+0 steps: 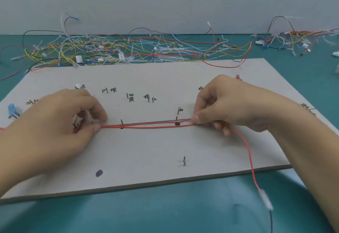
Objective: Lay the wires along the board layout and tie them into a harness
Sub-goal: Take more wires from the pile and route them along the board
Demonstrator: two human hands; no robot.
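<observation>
Hands at mid-frame, both low over a pale grey board [146,78] that lies on a teal counter [165,214]. Left hand [55,122], at the left of the frame, pinches the left end of a bundle of red wires [146,126] between thumb and fingertip, other fingers curled. Right hand [229,104], at the right of centre, pinches the same bundle at its right end, thumb against forefinger. Bundle stretched near straight between the two pinches, running left to right across the middle of the board, close over a dark drawn line. It passes a short black pin [121,122] near the left hand and a black dot [177,123] nearer the right.

One red wire [247,150] leaves the right hand and trails down toward the lower right, off the board edge, ending in a clear sleeved terminal [265,198] over the counter.

Handwritten black characters [131,98] sit on the board above the bundle. Another pin [184,160] stands at lower centre, a dark oval mark [99,173] at lower left.

Loose heap of coloured wires and white ties [128,51] spreads across the counter behind the board; a smaller heap [293,38] sits upper right.
</observation>
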